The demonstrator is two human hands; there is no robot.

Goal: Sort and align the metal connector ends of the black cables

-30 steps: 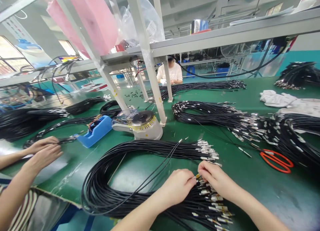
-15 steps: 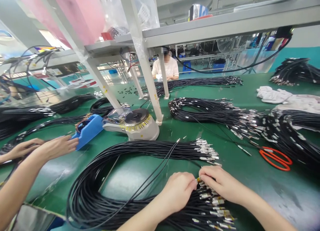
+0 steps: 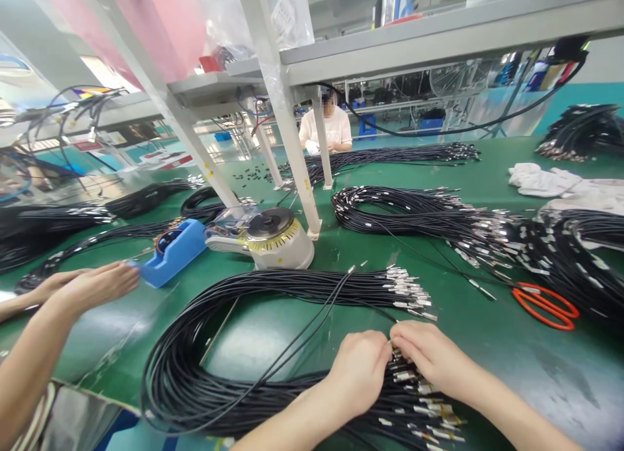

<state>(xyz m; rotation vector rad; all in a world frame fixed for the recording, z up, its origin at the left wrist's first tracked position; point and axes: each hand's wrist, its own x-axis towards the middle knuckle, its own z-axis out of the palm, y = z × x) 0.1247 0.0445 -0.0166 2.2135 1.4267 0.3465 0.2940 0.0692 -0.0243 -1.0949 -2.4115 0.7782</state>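
A large looped bundle of black cables (image 3: pixel 195 321) lies on the green table in front of me. Its cable ends (image 3: pixel 407 292) carry silvery metal tips and white labels. Over the near ends, my left hand (image 3: pixel 359 372) and my right hand (image 3: pixel 431 355) meet fingertip to fingertip, both closed in a pinch on one cable end. A small yellowish bit shows between them; most of that cable end is hidden by my fingers. Two loose cables (image 3: pixel 312 327) cross over the loop beside my left forearm.
A co-worker's hands (image 3: pixel 97 285) are at left, near a blue tape dispenser (image 3: pixel 178 253). Behind the bundle stands a round white tape machine (image 3: pixel 277 243) by the shelf posts (image 3: pixel 292 132). Orange-handled scissors (image 3: pixel 546 306) and more cable bundles (image 3: pixel 414 214) lie to the right. Another person sits opposite.
The co-worker's hand at left has drawn back from the tape dispenser. My hands stay together at the cable end; less yellow shows between my fingers. The view has shifted slightly.
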